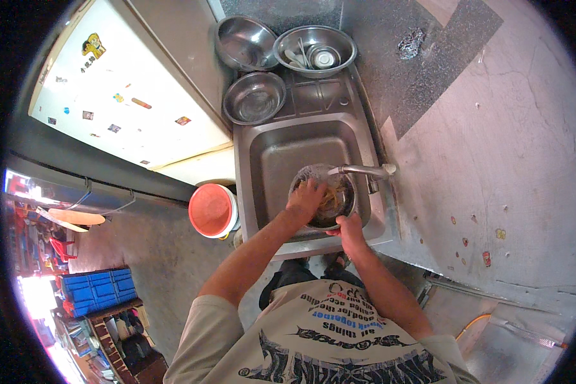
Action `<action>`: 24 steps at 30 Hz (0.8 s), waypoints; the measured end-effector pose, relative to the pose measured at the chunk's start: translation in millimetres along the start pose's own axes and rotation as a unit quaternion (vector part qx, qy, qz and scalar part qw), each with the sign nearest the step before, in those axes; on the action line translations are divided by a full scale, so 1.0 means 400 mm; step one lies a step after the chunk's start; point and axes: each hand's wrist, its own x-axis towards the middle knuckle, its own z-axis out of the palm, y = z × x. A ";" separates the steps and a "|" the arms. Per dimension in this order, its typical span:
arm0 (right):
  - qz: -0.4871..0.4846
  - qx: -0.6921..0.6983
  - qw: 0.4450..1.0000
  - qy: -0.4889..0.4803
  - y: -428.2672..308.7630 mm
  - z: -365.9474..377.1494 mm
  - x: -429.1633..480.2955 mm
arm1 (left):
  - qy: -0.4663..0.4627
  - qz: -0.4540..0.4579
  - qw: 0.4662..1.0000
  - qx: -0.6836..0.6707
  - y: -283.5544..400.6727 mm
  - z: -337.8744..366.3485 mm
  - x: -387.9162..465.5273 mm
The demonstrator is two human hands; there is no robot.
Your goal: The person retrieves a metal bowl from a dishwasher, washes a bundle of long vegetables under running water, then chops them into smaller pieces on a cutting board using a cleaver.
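A round metal bowl (346, 204) stands in the lower right part of the steel sink (281, 156), under the faucet (365, 170). Bubbly water and yellowish-brown strips (333, 198) of an unclear kind lie in the bowl. My left hand (308, 198) reaches into it from the left, fingers down at the water beside the strips; whether it grips any is hidden. At the bowl's near right rim, my right hand (349, 229) holds on, with the thumb over the edge.
Behind the sink basin stand two metal basins (254, 98) (245, 43) and a third basin (288, 36) holding a small bowl (324, 56) and utensils. A red-topped white bucket (212, 211) is left of the sink, near a white refrigerator (139, 86). The wall (461, 168) borders the right side.
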 end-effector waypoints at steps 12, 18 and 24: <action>-0.002 -0.020 1.000 -0.019 0.008 -0.004 0.005 | 0.131 0.004 0.965 -0.229 0.042 0.023 0.011; -0.009 -0.010 1.000 -0.016 0.000 0.002 -0.006 | 0.143 0.015 0.967 -0.211 0.102 0.042 0.007; -0.004 -0.001 1.000 -0.019 0.003 0.004 -0.015 | 0.065 0.018 0.979 -0.194 0.069 0.055 0.031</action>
